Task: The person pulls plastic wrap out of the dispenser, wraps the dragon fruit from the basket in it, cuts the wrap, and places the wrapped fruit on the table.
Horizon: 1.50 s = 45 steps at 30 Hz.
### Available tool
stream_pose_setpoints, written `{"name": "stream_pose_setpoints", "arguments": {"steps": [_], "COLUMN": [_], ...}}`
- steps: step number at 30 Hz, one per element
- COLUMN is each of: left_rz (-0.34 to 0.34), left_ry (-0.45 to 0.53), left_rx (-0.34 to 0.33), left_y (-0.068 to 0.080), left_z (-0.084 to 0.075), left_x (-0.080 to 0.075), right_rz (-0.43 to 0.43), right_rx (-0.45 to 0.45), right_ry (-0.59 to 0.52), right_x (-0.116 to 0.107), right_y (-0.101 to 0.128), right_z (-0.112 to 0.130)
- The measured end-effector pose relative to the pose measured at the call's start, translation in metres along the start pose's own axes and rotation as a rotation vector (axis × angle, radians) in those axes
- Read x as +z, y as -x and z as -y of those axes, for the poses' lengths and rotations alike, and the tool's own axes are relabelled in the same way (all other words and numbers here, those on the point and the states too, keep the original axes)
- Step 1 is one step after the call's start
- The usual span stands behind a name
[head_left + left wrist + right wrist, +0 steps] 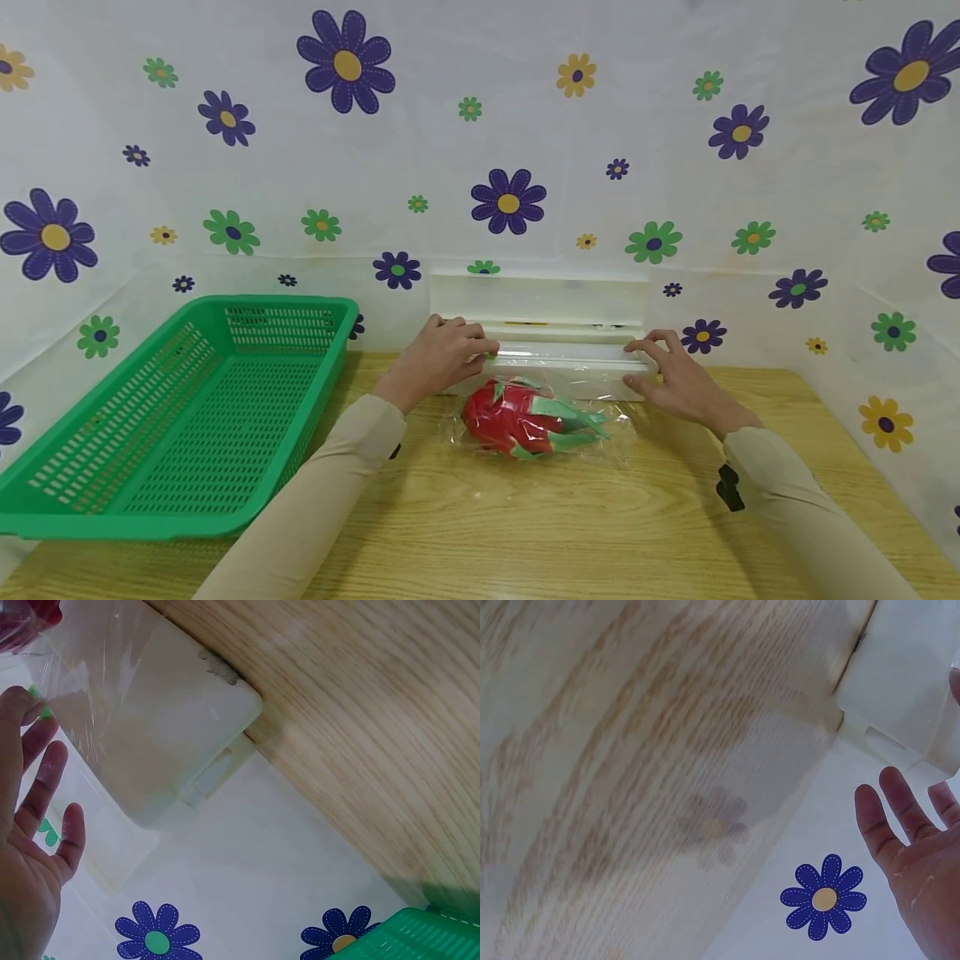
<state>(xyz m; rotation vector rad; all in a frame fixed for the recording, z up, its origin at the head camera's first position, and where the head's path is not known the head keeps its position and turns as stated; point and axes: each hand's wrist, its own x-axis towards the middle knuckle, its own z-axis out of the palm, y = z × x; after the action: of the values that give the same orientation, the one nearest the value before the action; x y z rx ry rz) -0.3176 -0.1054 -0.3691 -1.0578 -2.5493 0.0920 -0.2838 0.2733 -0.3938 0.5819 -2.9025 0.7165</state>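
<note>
A red dragon fruit [510, 417] with green scales lies on the table under clear cling film [611, 417]. Just behind it stands a white cling film dispenser [570, 385], its lid raised at the back. My left hand [442, 354] is at the dispenser's left end, thumb and forefinger pinching a small green piece [45, 712] by the bar; the other fingers are spread. At the right end, my right hand [678, 379] holds the dispenser's edge, thumb against the front and fingertips on top. The right wrist view shows several of its fingers [904, 802] extended.
A green perforated basket [225, 525] stands on the left of the wooden table [480, 533]. A white flower-printed sheet [420, 150] hangs behind and on both sides, close behind the dispenser's raised lid.
</note>
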Motion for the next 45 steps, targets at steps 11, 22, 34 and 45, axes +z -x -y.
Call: {"name": "stream_pose_setpoints", "arguments": {"steps": [11, 22, 34, 45], "left_rz": [-0.009, -0.024, -0.013, -0.03], "left_ry": [0.007, 0.018, 0.032, 0.018], "left_rx": [-0.005, -0.009, -0.028, -0.024], "left_y": [0.0018, 0.0026, 0.0049, 0.0072], "left_z": [0.0003, 0.0012, 0.0016, 0.0037], "left_x": [-0.0006, -0.0004, -0.0004, -0.0008], "right_rz": [-0.003, -0.002, -0.005, 0.001], "right_rx": [-0.002, 0.001, 0.006, 0.005], "right_ry": [-0.005, -0.012, -0.019, -0.01], "right_x": [0.0001, 0.0013, 0.003, 0.0021], "right_y": [0.0003, 0.0002, 0.0015, 0.0003], "right_z": [0.0007, -0.0015, -0.0035, -0.0021]}}
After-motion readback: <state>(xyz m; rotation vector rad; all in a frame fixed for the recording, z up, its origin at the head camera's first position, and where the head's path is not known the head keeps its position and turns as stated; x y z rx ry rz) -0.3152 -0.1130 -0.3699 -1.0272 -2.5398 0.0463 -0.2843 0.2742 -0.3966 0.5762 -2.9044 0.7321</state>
